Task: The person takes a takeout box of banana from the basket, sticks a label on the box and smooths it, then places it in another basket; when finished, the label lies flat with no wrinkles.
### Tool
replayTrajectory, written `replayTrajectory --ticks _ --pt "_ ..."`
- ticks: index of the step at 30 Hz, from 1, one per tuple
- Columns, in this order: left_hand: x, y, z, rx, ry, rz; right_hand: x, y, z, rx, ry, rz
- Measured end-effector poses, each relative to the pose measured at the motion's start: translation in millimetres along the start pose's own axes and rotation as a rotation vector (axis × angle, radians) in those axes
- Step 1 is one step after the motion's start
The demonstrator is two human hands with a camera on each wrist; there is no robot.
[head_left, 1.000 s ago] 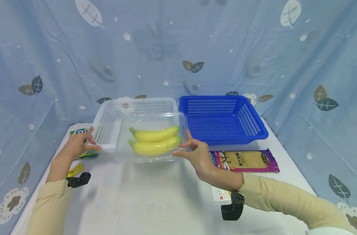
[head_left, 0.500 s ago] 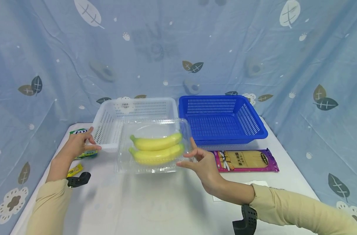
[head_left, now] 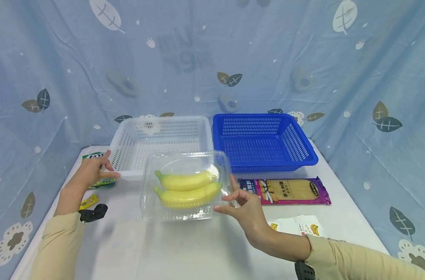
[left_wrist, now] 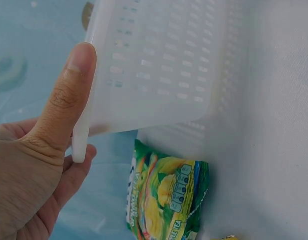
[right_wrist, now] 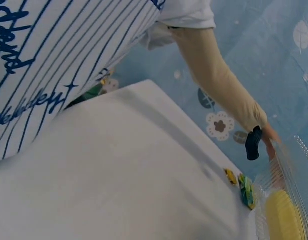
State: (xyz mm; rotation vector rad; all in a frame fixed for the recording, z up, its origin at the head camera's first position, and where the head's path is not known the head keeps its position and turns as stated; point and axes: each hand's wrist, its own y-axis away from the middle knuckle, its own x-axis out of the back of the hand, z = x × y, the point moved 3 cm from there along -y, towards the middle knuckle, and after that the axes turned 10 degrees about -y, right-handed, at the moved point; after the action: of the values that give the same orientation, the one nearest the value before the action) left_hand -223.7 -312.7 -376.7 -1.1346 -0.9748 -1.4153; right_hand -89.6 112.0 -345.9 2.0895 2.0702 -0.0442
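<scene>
My left hand (head_left: 93,172) pinches the left rim of the white basket (head_left: 128,174); in the left wrist view the thumb (left_wrist: 73,82) lies along one side of the rim with fingers behind it. A clear plastic clamshell box (head_left: 195,153) with two yellow bananas (head_left: 188,194) inside is held by my right hand (head_left: 249,214), thumb and fingers pinching its right edge. In the head view the box hangs in front of the white basket, overlapping its near rim. The right wrist view shows the box (right_wrist: 261,220) only at the lower right, and my right hand is out of that view.
A blue basket (head_left: 265,168) stands right of the white one. Before it lie a pasta packet (head_left: 293,190) and white cards with banana pictures (head_left: 308,224). At left are a green packet (left_wrist: 164,195) and a small yellow packet (head_left: 89,202). Patterned curtains (head_left: 184,58) surround the table.
My right hand has brought the banana box toward me, away from over the white basket, uncovering more of the basket's inside and the white cards. My left hand has stayed at the rim.
</scene>
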Motion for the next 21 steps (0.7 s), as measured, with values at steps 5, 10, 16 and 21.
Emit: replayTrajectory --ticks 5,10,16,21 --pt "-0.4 -0.4 -2.0 -0.006 0.001 0.002 1 6.3 5 0.005 -0.012 -0.005" --pt "-1.1 -1.3 -2.7 -0.009 0.001 0.007 3 10.9 11 0.015 -0.004 -0.004" --pt "-0.9 -0.8 -1.3 -0.007 -0.001 0.011 4 14.4 22 0.015 -0.001 -0.005" --pt "-0.6 0.8 -0.5 -0.019 0.001 0.022 4 16.4 32 0.003 -0.027 -0.023"
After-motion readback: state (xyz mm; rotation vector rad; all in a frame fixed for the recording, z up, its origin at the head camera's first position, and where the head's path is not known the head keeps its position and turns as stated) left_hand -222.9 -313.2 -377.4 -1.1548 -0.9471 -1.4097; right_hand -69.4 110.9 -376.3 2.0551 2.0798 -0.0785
